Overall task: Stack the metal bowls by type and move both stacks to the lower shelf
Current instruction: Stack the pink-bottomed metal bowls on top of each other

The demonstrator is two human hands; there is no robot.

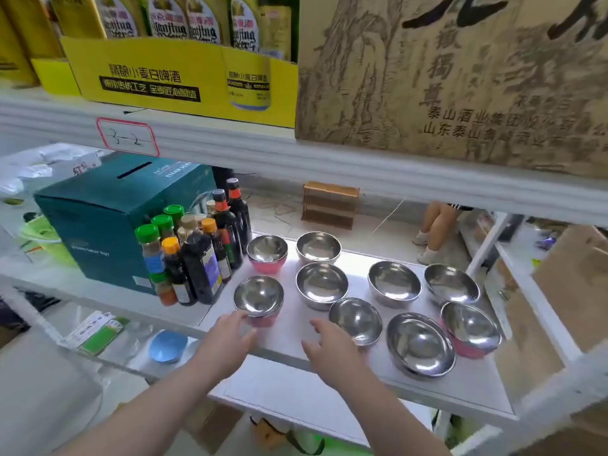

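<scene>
Several metal bowls stand singly on the white shelf (292, 337). Three have pink outsides: one at front left (259, 296), one behind it (267, 250), one at far right (471, 327). The others are plain steel, among them a front middle bowl (357, 319), a large front bowl (418, 343) and a middle bowl (321, 283). My left hand (227, 337) is open, its fingertips at the rim of the front-left pink bowl. My right hand (330, 348) is open beside the front middle steel bowl, touching or nearly touching its left side.
A cluster of sauce and spice bottles (194, 248) and a teal box (108, 222) stand left of the bowls. A lower shelf (296, 396) shows below the front edge. Above hangs a shelf with yellow beer cartons (184, 77). A person's legs (434, 225) are behind the shelving.
</scene>
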